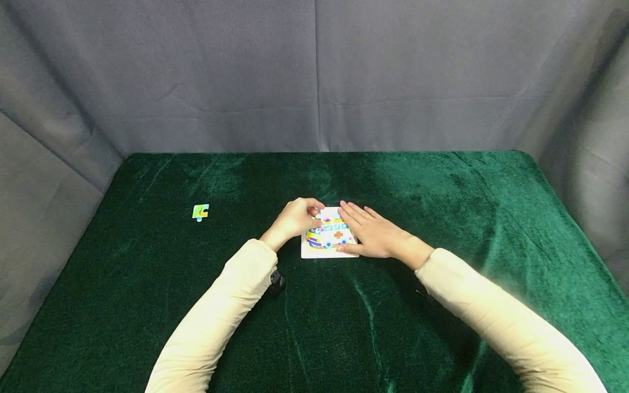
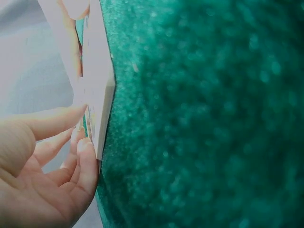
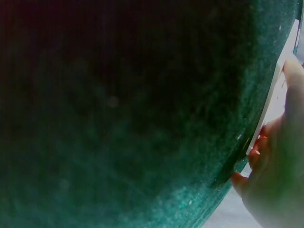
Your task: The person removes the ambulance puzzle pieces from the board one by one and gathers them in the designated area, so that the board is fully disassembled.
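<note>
A small square jigsaw puzzle (image 1: 329,252) lies on the table, its picture showing a white ambulance with an orange cross and a face at the left. At its upper left corner my left hand (image 1: 295,218) pinches a puzzle piece (image 1: 319,214) between curved fingers and thumb; most of that piece is hidden. In the left wrist view, the thumb and fingertips (image 2: 86,147) meet at the board's pale edge (image 2: 105,102). My right hand (image 1: 375,232) rests with extended fingers over the puzzle's right side, thumb at the lower right.
One loose puzzle piece (image 1: 200,212), green and blue, lies apart on the left of the table. Dark green velvet cloth (image 1: 314,327) covers the table. Grey curtains (image 1: 314,76) hang behind and at both sides.
</note>
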The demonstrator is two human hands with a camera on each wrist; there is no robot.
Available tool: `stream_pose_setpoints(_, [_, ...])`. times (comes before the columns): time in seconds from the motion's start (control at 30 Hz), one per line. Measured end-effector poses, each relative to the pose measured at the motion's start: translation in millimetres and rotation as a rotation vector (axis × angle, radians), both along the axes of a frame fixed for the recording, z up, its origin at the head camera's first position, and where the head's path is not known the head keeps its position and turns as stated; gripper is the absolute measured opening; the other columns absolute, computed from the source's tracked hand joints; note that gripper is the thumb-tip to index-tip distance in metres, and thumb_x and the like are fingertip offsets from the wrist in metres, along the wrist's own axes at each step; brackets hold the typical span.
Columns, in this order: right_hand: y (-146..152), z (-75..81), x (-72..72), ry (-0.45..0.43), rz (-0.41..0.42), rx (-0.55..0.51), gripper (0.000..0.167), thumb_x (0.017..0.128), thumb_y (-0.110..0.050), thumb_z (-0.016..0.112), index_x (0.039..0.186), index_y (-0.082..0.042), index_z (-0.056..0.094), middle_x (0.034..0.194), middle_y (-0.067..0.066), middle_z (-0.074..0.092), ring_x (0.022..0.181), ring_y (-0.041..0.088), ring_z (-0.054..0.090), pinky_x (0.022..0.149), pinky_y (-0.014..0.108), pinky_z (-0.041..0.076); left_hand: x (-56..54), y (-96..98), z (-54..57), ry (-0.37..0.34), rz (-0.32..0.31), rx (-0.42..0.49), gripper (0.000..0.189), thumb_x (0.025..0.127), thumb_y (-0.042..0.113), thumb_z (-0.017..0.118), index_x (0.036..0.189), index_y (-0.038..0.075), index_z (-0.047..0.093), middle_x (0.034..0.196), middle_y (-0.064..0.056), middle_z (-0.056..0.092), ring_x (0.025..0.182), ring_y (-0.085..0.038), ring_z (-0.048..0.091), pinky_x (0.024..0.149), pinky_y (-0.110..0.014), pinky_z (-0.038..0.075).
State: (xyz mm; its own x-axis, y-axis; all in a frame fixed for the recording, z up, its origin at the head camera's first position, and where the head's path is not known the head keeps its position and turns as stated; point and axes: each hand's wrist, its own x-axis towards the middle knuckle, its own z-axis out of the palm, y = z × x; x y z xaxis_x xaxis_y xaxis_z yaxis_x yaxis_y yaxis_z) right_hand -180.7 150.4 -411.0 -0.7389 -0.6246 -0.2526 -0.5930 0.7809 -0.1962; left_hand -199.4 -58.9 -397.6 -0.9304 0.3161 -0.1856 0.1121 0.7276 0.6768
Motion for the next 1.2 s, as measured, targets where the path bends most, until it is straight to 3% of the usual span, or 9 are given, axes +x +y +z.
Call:
stream_pose_setpoints(0.53, [-0.5, 0.0, -0.7, -0.002, -0.002, 0.000, 0.086, 0.093, -0.056, 0.047, 0.153, -0.004, 0.013, 0.162, 0.012, 0.008, 0.150, 0.027, 0.010, 0.120, 0.049, 0.013, -1.4, -9.0, 1.8, -0.014, -0.066, 0.093, 0.028, 0.091, 0.005, 0.057, 0.118, 0.005, 0.064, 0.107, -0.017, 0.067, 0.098, -0.026, 0.063, 0.087, -0.035, 0.049])
stream_pose_setpoints(0.83, [-0.5, 1.7, -0.3, -0.009, -0.006, 0.003, 0.086, 0.093, -0.056, 0.047, 0.153, -0.004, 0.013, 0.162, 0.012, 0.008, 0.150, 0.027, 0.011, 0.120, 0.050, 0.014, 1.3, -11.0, 4.4, -0.024, 0.006, 0.155, 0.029, 0.092, 0.007, 0.055, 0.121, 0.007, 0.063, 0.108, -0.016, 0.066, 0.095, -0.025, 0.063, 0.079, -0.029, 0.049])
stream_pose_setpoints(1.0, [-0.4, 1.9, 0.0, -0.010, -0.008, 0.002, 0.086, 0.093, -0.055, 0.048, 0.153, -0.004, 0.013, 0.162, 0.013, 0.008, 0.150, 0.028, 0.011, 0.120, 0.050, 0.014, 2.1, -13.2, 7.6, -0.012, 0.056, 0.178, 0.029, 0.093, 0.007, 0.055, 0.120, 0.008, 0.063, 0.108, -0.015, 0.067, 0.096, -0.025, 0.063, 0.083, -0.033, 0.050])
stream_pose_setpoints(1.2, [-0.9, 2.4, 0.4, -0.018, -0.015, 0.008, 0.087, 0.093, -0.057, 0.047, 0.153, -0.005, 0.012, 0.162, 0.013, 0.008, 0.150, 0.028, 0.011, 0.120, 0.050, 0.014, 3.9, -18.9, 12.4, 0.027, 0.068, 0.198, 0.028, 0.092, 0.006, 0.056, 0.119, 0.007, 0.064, 0.108, -0.015, 0.066, 0.098, -0.025, 0.065, 0.086, -0.036, 0.052])
